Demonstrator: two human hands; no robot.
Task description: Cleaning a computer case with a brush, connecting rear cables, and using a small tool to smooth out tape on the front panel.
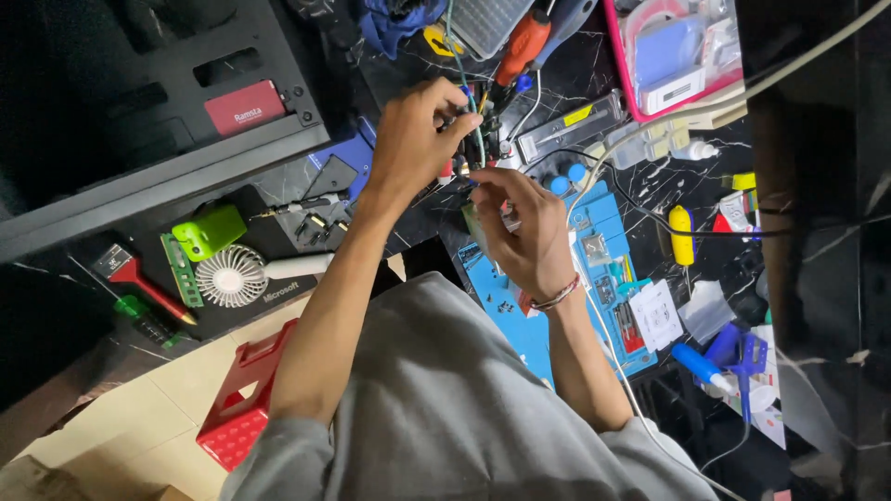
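Thin green wire (473,119) pinched in left hand (415,139) fingertips, running up past them; right hand (524,232) just below, fingers curled on a small part, unclear what; risk: wire slips or snags the orange-handled screwdriver (522,44) just above.

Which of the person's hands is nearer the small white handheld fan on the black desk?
Left. The left hand is up and right of the small white handheld fan; the right hand lies farther right, over the blue work mat.

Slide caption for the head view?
Left hand and right hand pinch thin wires above a blue work mat on a cluttered bench.
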